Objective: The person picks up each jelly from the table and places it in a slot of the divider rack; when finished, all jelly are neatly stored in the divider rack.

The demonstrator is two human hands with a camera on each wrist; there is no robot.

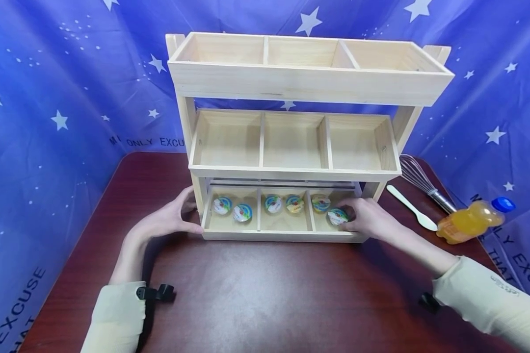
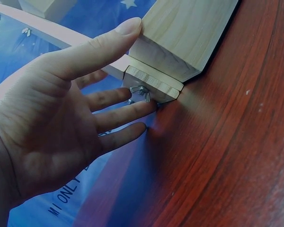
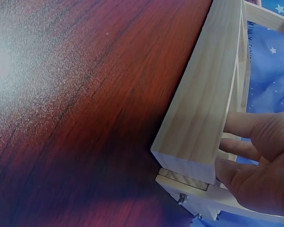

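A three-tier wooden shelf (image 1: 291,83) stands on the table. Several small jelly cups with printed lids lie in its bottom tray (image 1: 282,237): two in the left compartment, two in the middle, two in the right. My right hand (image 1: 371,218) reaches into the right compartment, thumb and fingers around the front jelly cup (image 1: 337,216); in the right wrist view the tray's front board (image 3: 199,94) hides that cup. At the shelf's left end is my left hand (image 1: 174,215), its thumb at the tray's front corner and its other fingers (image 2: 125,116) extended beside the shelf's foot.
To the right of the shelf lie a whisk (image 1: 424,181), a pale spoon (image 1: 410,208) and a bottle of orange drink (image 1: 468,223) with a blue cap, tipped on its side. A blue star-patterned curtain (image 1: 62,162) surrounds the dark red table (image 1: 256,289).
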